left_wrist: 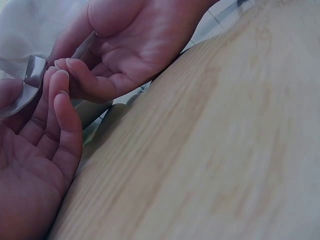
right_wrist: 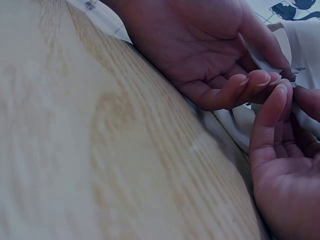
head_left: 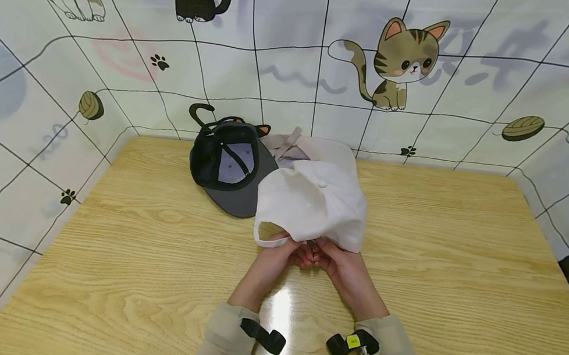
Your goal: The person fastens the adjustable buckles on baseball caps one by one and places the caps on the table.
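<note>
A white cap (head_left: 313, 198) is held up at the near side of a group of caps, its adjuster opening towards the lower left. My left hand (head_left: 277, 248) pinches the cap's strap end from the left. From the right, my right hand (head_left: 345, 263) grips the same strap area, and the fingertips of both hands meet below the cap. In the left wrist view a shiny metal buckle (left_wrist: 35, 71) shows by the left thumb. The fingers partly hide the strap.
Behind and left lies a dark cap (head_left: 256, 195), upside down with its lining showing. A pale cap (head_left: 340, 151) sits behind the white one, partly covered. The wooden table (head_left: 462, 280) meets a cat-patterned cloth (head_left: 285, 78) at the back and sides.
</note>
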Motion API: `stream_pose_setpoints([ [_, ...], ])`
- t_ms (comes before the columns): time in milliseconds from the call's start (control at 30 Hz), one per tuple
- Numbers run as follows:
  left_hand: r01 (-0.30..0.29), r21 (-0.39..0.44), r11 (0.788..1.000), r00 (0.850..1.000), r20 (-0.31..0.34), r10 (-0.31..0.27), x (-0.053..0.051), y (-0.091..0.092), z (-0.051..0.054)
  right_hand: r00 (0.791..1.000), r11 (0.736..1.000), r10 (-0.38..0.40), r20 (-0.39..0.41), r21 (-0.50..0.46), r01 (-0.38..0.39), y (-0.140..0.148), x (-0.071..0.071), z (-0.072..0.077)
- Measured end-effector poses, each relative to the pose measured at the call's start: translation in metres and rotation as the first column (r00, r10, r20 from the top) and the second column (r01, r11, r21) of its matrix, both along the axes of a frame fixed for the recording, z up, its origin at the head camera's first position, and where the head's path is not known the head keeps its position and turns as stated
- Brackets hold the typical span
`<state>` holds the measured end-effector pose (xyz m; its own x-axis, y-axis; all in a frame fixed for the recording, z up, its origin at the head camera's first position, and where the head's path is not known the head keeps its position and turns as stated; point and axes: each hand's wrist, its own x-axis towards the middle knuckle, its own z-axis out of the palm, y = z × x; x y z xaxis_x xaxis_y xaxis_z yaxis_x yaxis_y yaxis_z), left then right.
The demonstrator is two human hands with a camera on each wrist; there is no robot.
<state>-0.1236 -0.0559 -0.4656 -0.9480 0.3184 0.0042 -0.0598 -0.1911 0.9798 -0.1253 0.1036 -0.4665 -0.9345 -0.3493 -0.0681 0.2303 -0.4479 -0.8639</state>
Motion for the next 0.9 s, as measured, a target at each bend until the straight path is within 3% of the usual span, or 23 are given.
stream_pose_setpoints([
  [267,-0.008,0.007,1.000,1.000,-0.008,0.008,-0.0004,0.0003,-0.0039,1.000,1.000,0.010,-0.006,-0.002,-0.010,0.0002,-0.0004,-0.0002],
  [733,-0.101,0.106,0.989,0.995,0.027,0.099,0.0014,-0.0003,-0.0029,0.999,1.000,-0.024,0.026,-0.015,0.024,-0.0004,-0.0007,0.0020],
  [900,-0.065,0.107,0.992,0.998,0.007,0.065,0.0025,0.0003,-0.0018,1.000,1.000,-0.005,-0.014,-0.009,0.005,-0.0007,-0.0013,0.0006],
])
